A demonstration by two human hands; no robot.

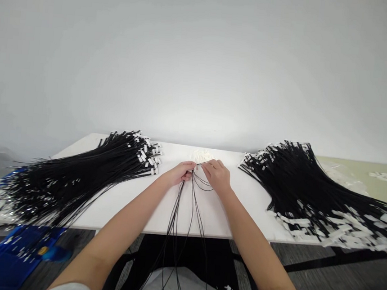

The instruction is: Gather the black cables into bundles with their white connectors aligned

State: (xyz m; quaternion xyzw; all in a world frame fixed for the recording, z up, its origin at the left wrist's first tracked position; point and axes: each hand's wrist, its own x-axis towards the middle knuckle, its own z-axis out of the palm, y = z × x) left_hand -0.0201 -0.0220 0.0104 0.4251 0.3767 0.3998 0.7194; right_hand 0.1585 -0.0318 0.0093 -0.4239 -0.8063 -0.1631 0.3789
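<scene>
Nearest, trailing off the white counter [207, 218] edge toward the lap: thin black cable ties [177, 225], long axis running away from camera, heads pinched in left hand [181, 173] grip, right hand [217, 174] fingertips closed alongside; flanked by left black tie heap [86, 171] and right black tie heap [308, 186], small white clip pile [202, 155] just beyond.

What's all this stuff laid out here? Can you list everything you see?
Cable pile, left: one large heap, black with white tags, left part of the table.
Cable pile, right: one large heap, black with white tags, right part of the table.
Held cables: a few, black, hanging from the hands over the table's near edge.
White pieces: small heap, white, just behind the hands.
Table: one, white.
Bin: one, blue, lower left beside the table.
Left hand: pinching the cable ends.
Right hand: pinching the same ends.
</scene>
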